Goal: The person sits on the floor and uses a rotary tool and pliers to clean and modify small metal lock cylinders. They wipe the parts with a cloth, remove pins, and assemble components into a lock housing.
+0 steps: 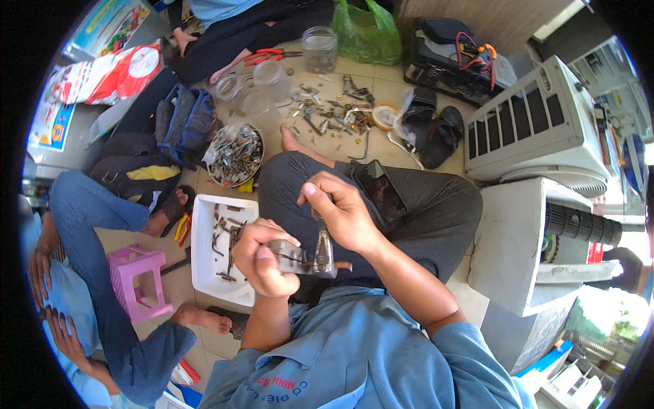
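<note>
Over my lap, my left hand [262,259] is closed round a grey metal clamp-like tool [289,256]. A silver upright part [324,251] rises from its right end, and a brownish piece pokes out beside it. The fingers of my right hand [340,208] are curled at the top of that upright part, around a dark rod that they mostly hide. On my lap beyond that hand lies a dark phone-like slab [381,194]. Left of my left hand stands a white plastic tub [202,255] with dark metal pieces in it.
Ahead lie loose metal parts [334,116], clear jars [319,49], red-handled pliers [272,54] and black sandals [443,136]. A bowl of small parts [235,155] and a pink stool [139,283] stand left, near a seated person's leg [95,211]. White appliance housings [538,123] stand right.
</note>
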`<state>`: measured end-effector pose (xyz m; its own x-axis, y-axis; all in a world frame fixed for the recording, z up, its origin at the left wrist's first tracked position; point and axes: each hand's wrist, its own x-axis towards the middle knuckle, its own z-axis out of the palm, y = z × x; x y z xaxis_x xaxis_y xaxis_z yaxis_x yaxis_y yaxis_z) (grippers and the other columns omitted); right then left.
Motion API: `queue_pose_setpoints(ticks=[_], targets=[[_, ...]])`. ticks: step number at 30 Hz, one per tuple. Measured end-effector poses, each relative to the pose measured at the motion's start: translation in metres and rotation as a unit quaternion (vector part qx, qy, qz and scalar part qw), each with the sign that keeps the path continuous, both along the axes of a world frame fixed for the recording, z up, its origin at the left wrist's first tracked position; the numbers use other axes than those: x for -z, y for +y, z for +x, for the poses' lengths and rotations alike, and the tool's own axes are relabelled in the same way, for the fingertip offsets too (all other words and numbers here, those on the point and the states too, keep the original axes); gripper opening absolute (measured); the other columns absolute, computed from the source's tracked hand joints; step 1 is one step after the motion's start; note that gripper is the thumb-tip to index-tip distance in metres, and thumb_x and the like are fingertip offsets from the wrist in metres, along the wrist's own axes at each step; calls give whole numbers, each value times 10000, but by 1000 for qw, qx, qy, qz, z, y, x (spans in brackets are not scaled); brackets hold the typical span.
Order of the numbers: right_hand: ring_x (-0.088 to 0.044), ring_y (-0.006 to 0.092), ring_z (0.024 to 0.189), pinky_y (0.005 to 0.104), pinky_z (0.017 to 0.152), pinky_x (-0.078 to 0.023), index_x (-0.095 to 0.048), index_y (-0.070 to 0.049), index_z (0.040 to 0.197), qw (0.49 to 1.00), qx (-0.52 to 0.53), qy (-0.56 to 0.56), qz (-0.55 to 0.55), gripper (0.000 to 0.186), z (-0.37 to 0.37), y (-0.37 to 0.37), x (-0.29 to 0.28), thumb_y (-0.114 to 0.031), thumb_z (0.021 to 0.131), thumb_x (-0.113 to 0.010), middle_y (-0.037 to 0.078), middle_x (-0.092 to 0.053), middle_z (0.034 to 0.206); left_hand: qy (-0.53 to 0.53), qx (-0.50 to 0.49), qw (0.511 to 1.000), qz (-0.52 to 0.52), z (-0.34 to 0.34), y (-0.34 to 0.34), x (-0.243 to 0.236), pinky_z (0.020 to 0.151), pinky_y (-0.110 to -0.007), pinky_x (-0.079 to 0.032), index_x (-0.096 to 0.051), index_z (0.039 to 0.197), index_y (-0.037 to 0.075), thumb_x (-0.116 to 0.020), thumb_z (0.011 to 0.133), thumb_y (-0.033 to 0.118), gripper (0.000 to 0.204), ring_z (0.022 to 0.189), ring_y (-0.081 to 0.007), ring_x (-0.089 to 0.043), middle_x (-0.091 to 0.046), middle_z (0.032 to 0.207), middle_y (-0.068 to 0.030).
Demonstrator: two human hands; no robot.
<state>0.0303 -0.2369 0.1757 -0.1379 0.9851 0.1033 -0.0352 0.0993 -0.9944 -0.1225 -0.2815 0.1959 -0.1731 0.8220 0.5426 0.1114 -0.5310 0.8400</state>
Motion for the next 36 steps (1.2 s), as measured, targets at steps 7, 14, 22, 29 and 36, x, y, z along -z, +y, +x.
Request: queue_pose_setpoints(ticks=[7,14,22,29,36], targets=[[-629,291,937,403,826,-514,-606,39,1336,970,123,-93,187,452,24,-89,59,-237,979,-632,205,-637,1072,-374,28,898,-229,-13,26,9,437,-278,-395,-527,905,71,-402,951,330,292,543,-140,-460,-492,691,-38],[-545,189,620,325,525,-438,-749,-96,1065,873,82,-221,427,453,20,-92,6,-204,665,-933,30,-490,740,-79,-76,979,-169,-3,38,12,561,-293,-482,-527,888,53,-418,982,394,370,582,-150,-551,-539,717,-52],[-593,160,711,319,643,-487,-656,-1,913,992,-62,-1,-107,165,10,4,-13,-138,1003,-678,52,-641,836,-96,-18,988,-117,8,-10,18,511,-334,-428,-549,799,-6,-454,947,371,416,525,-178,-507,-548,612,-103],[-661,209,774,325,699,-530,-621,-13,1199,994,56,-84,29,410,23,-84,37,-196,877,-797,142,-654,967,-345,-52,911,-220,-28,28,5,467,-301,-442,-516,903,85,-374,1019,377,345,521,-165,-500,-514,677,-58],[-698,345,831,412,669,-572,-616,-25,1262,936,127,-273,185,527,29,-48,53,-116,801,-854,170,-683,1043,-277,-134,937,-166,-14,70,2,533,-323,-490,-539,914,59,-350,971,342,346,532,-186,-533,-551,674,-82]])
